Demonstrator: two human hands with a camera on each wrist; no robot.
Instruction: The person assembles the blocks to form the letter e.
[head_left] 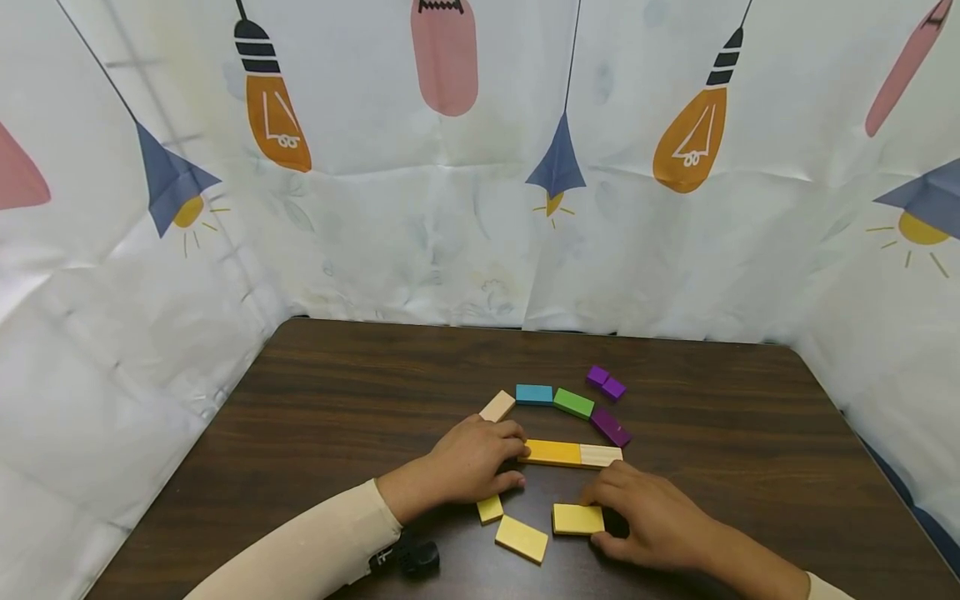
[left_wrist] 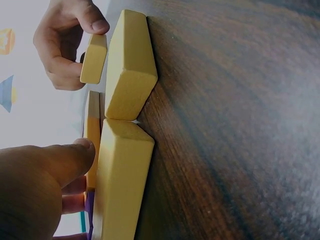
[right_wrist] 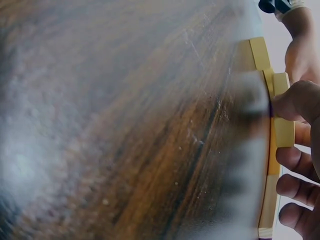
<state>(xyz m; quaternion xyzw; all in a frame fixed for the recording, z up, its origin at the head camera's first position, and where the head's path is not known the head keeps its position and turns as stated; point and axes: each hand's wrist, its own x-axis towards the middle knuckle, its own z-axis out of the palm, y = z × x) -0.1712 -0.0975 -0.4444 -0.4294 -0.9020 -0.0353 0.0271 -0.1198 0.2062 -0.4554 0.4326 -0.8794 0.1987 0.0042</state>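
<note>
Between the thumb and fingers of my right hand, a yellow block is pinched, just off the tabletop in the wrist views. My left hand lies over the left side of a ring-like layout, its fingertips at the left end of an orange block. Against that block's other end sits a pale wood block. Nearer the front lie another yellow block and a partly covered yellow block. A tan block shows beyond the left hand, which hides whatever is beneath it.
Along the far side of the layout run a blue block, a green block and a dark purple block. Two small purple blocks lie behind them. A printed white curtain surrounds the dark wooden table.
</note>
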